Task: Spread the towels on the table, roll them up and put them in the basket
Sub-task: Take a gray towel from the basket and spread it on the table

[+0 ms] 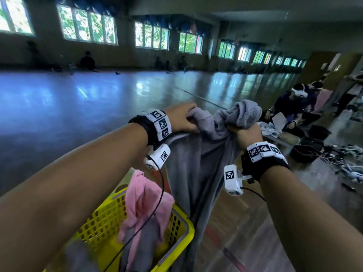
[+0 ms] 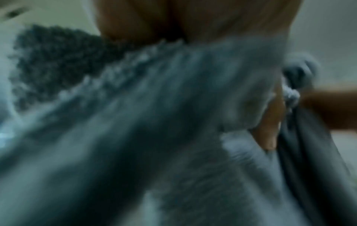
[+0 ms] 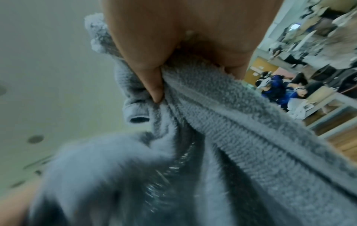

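Note:
A grey towel [image 1: 198, 154] hangs in the air in front of me, held up by both hands. My left hand [image 1: 183, 118] grips a bunched top edge of it; my right hand [image 1: 248, 132] grips the other bunched end, with a fold sticking up above the fist. In the left wrist view the grey towel [image 2: 154, 122] fills the picture, blurred. The right wrist view shows my thumb pinching the towel's [image 3: 231, 122] ribbed edge. Below, a yellow basket [image 1: 176, 232] holds a pink towel [image 1: 143, 203] and more grey cloth. No table is in sight.
A wide shiny floor [image 1: 98, 105] stretches ahead to a wall of windows. At the right a person with a headset [image 1: 294, 103] crouches among dark bins [image 1: 306, 152], cables and clutter. Wooden floor [image 1: 235, 222] lies under the hanging towel.

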